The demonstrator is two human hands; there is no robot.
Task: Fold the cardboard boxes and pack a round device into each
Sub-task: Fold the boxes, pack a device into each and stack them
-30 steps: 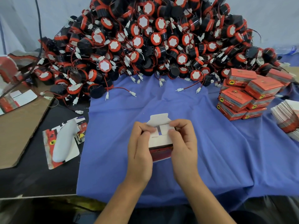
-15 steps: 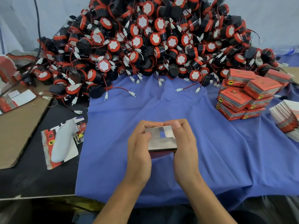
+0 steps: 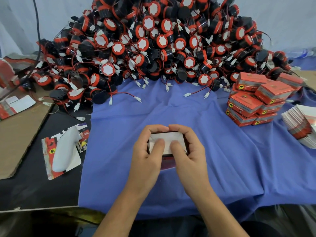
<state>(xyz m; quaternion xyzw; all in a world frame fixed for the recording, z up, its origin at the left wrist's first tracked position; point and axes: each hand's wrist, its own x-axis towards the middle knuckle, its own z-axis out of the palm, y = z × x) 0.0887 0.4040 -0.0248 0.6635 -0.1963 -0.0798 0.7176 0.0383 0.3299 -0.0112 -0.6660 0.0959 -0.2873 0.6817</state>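
A small red cardboard box [image 3: 168,139] with white inner flaps sits between both hands over the blue cloth [image 3: 222,159], near the table's front. My left hand [image 3: 147,151] grips its left side, thumb pressing on the white flap. My right hand [image 3: 189,151] grips the right side, thumb also on the flap. The fingers of both hands curl over the box's far edge. A big heap of round black-and-red devices [image 3: 153,45] with red wires and white plugs fills the back of the table.
Finished red boxes [image 3: 256,101] are stacked at the right. A pile of flat box blanks [image 3: 301,124] lies at the far right edge. A white handheld object [image 3: 65,149] rests on a flat blank at the left, beside brown cardboard sheets [image 3: 18,134].
The box's upright white flap has been folded down flat. Both thumbs now press on top of the closed flaps, and the fingers have wrapped over the far edge.
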